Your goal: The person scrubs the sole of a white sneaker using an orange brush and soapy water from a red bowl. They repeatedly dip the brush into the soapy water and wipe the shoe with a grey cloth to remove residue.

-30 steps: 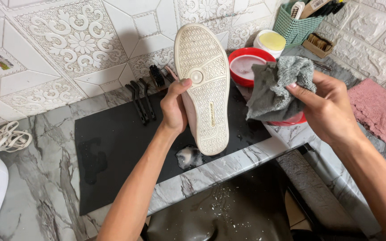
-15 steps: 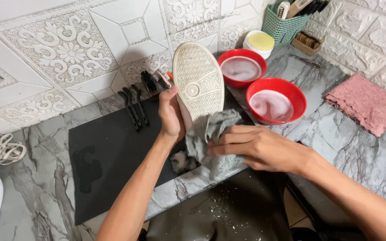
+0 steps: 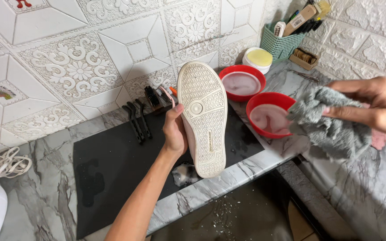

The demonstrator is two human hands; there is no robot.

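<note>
Cream-soled shoe (image 3: 203, 117) gripped sole-up in my left hand (image 3: 175, 134) above the black mat (image 3: 112, 174) on the marble counter (image 3: 36, 201), grey cloth (image 3: 329, 125) pinched in my right hand (image 3: 376, 109) beside two red bowls (image 3: 264, 99).

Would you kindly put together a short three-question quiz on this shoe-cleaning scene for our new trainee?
1. Which hand holds the shoe?
2. True or false: the shoe's sole faces the camera.
3. The grey cloth in the right hand is: A) on the black mat, B) beside the nearer red bowl, C) inside the green basket.

Key: 1. left; 2. true; 3. B.
</note>
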